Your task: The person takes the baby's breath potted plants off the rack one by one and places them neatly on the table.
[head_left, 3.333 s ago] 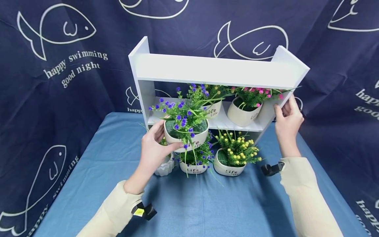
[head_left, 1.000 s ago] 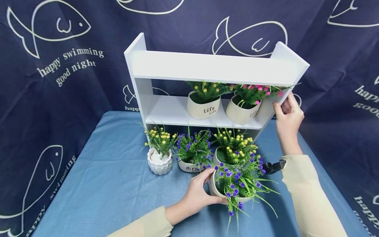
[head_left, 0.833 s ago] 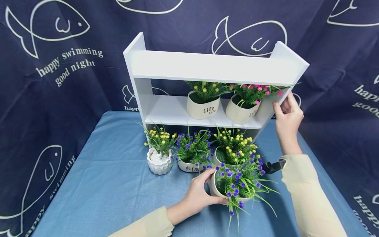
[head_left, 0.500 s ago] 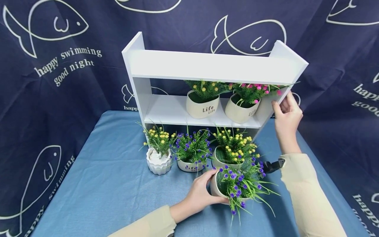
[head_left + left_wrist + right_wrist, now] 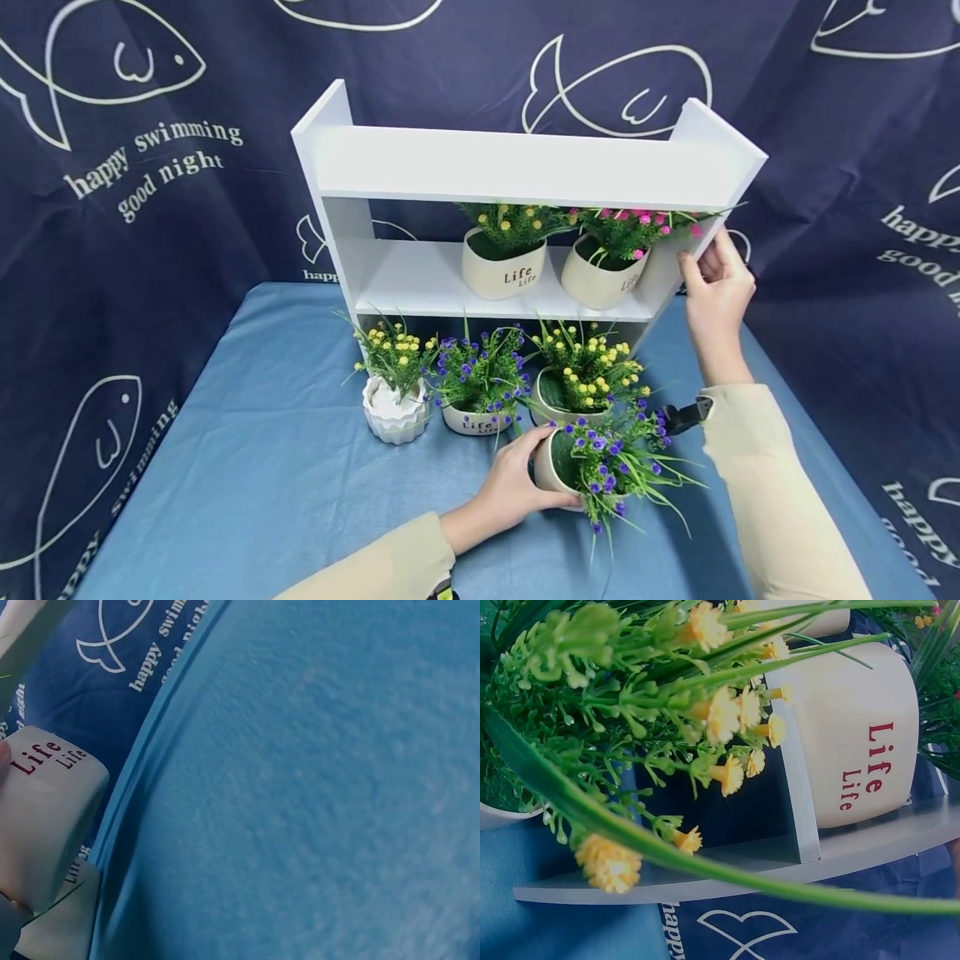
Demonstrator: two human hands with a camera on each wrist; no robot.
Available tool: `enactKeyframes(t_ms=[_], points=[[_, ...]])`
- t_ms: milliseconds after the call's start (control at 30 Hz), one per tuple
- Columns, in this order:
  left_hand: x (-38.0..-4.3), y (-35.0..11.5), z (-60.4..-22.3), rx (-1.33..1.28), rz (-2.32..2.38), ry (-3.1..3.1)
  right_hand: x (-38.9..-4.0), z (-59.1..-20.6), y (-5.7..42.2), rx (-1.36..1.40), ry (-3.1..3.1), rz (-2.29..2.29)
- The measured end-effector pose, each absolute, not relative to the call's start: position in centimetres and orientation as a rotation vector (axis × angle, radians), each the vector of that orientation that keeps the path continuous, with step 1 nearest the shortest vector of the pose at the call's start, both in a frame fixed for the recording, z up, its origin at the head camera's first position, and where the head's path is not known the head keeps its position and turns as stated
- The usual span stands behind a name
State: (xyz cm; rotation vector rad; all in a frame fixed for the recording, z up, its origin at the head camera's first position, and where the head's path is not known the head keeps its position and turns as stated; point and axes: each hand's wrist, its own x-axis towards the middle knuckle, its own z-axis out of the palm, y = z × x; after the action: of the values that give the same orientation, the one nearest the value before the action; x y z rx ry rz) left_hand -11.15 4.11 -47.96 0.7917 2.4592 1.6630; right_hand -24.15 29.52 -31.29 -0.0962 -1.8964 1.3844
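My left hand (image 5: 510, 487) grips the cream pot (image 5: 550, 467) of a potted plant with purple flowers (image 5: 611, 458), thumb on the near side. The pot leans to the right, in front of a yellow-flowered potted plant (image 5: 588, 371). In the left wrist view the held pot (image 5: 52, 802) shows its "Life" lettering; whether it touches the table cannot be told. At the right, my right hand (image 5: 720, 292) pinches the side panel of a white shelf (image 5: 510, 167), thumb inside; its other fingers are partly hidden.
Two potted plants sit on the middle board: a yellow-flowered pot (image 5: 502, 271) and a pink-flowered pot (image 5: 600, 279). On the blue tablecloth (image 5: 262, 467) stand a white fluted pot (image 5: 395, 417) and another purple-flowered plant (image 5: 480, 375). A fish-print curtain (image 5: 247, 67) hangs behind.
Since the oldest frame my left hand has carried the purple-flowered plant down and right from before the shelf, tilting it. In the last second it barely moved. The right hand keeps holding the shelf.
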Motion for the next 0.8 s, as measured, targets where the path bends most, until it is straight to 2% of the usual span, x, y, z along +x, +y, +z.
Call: enactKeyframes(t_ms=[800], points=[[-12.4, 4.7, -49.7, 0.802, 1.531, 2.45, -24.1, -31.1, 29.5, -0.098, -1.903, 1.384]])
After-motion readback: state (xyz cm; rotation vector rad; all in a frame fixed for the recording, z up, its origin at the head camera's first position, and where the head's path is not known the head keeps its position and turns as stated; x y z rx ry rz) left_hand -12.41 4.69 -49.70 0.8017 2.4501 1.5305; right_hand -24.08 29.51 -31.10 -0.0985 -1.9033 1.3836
